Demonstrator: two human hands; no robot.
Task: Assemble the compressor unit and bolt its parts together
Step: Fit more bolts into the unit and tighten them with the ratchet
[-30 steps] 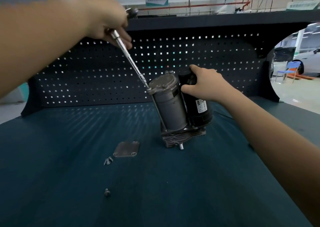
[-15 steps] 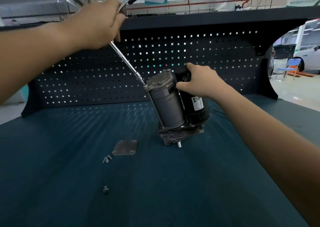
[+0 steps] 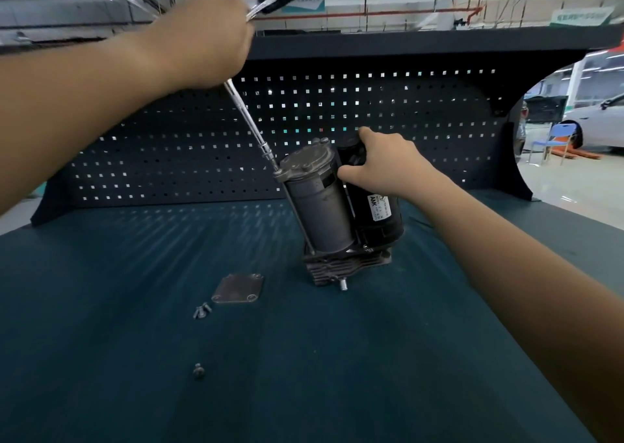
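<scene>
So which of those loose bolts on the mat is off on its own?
The single bolt nearest the camera, low on the mat. The other two bolts lie together beside the square cover plate.

Grey-black compressor (image 3: 341, 213) (tilted) on table

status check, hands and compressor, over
Left hand grips ratchet wrench, socket at compressor top cap. Right hand holds its black motor, unit tilted on mat. Cover plate and loose bolts lie apart, nothing in the way.
</scene>
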